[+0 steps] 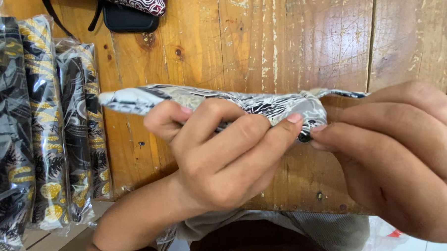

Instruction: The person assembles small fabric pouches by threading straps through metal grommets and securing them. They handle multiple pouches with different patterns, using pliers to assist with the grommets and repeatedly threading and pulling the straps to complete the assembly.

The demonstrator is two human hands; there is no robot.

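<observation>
We are gripping a rolled grey-and-black patterned cloth point(219, 101) above the wooden table point(266, 48). Our left hand point(222, 155) is wrapping its fingers point(277, 135) around the cloth's middle, while our right hand point(405, 156) is pinching its end. Left of the cloth, wrapped black-and-yellow fabric packs point(45, 119) are lying on the table.

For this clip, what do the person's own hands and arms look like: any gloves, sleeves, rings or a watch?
Both are bare. The left hand has no glove or ring, short trimmed nails, and a forearm uncovered down to the frame edge, with no watch or sleeve. The right hand is also ungloved and ringless; its wrist is out of view.
</observation>
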